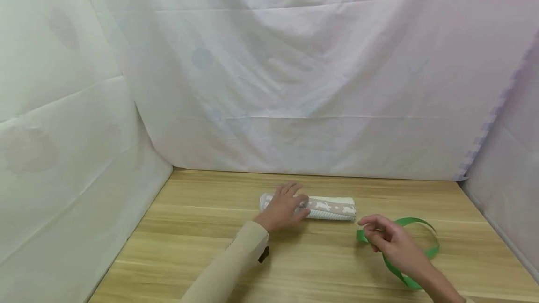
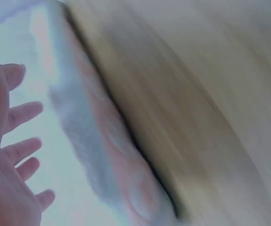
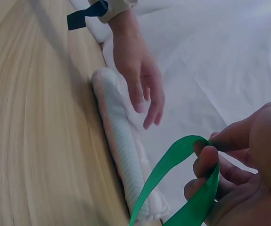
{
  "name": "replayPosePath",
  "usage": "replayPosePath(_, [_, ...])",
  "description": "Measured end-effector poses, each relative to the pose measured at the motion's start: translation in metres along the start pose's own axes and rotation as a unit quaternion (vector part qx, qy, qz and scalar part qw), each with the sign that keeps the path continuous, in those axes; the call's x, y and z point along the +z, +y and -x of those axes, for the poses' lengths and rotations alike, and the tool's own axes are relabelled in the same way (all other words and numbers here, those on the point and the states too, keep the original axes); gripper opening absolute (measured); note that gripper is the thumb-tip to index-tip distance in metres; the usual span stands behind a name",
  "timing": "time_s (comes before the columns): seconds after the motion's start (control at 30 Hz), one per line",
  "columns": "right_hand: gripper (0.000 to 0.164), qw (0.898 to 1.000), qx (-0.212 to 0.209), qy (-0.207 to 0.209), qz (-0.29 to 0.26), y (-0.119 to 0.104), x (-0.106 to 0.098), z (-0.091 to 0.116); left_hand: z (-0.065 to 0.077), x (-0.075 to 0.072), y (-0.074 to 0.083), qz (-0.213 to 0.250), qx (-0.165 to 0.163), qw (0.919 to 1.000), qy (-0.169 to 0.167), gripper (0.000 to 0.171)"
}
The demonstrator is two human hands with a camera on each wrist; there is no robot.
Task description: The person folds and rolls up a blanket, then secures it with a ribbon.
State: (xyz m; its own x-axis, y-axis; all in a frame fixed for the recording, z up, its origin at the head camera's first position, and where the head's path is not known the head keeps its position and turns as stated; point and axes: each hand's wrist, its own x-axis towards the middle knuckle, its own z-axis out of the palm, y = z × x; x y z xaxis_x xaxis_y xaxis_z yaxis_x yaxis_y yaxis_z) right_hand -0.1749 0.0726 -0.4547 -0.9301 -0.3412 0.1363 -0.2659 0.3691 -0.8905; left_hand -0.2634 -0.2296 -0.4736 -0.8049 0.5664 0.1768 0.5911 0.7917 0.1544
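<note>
A rolled towel, white and ribbed with a beige band of white animal shapes, lies across the table. My left hand is over its left end, fingers spread and loosely bent. In the left wrist view the same hand appears beside the blurred towel, gripping nothing. To the right of the roll, my right hand pinches a green ribbon between thumb and fingers. The ribbon hangs in a loop from those fingertips in the right wrist view.
The wood-grain table ends at a white cloth hanging behind it. More cloth borders the left side, and another sheet hangs on the right. A dark strap dangles by the left sleeve.
</note>
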Motion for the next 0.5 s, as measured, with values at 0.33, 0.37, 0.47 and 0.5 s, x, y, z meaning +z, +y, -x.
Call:
replayPosePath(0.33, [0.024, 0.987, -0.092, -0.1, -0.091, -0.025, 0.01, -0.009, 0.008, -0.019, 0.052, 0.477, 0.011, 0.8768, -0.062, 0.03])
replayPosePath(0.37, [0.025, 0.984, -0.095, -0.11, -0.099, -0.028, 0.01, -0.009, 0.009, -0.021, 0.057, 0.516, 0.008, 0.853, -0.075, 0.031])
replayPosePath(0.47, [0.026, 0.979, -0.101, -0.133, -0.118, -0.038, 0.008, -0.008, 0.013, -0.027, 0.069, 0.611, -0.003, 0.7831, -0.115, 0.033])
replayPosePath(0.5, [0.026, 0.978, -0.103, -0.136, -0.12, -0.041, 0.008, -0.008, 0.015, -0.028, 0.072, 0.633, -0.006, 0.7637, -0.124, 0.034])
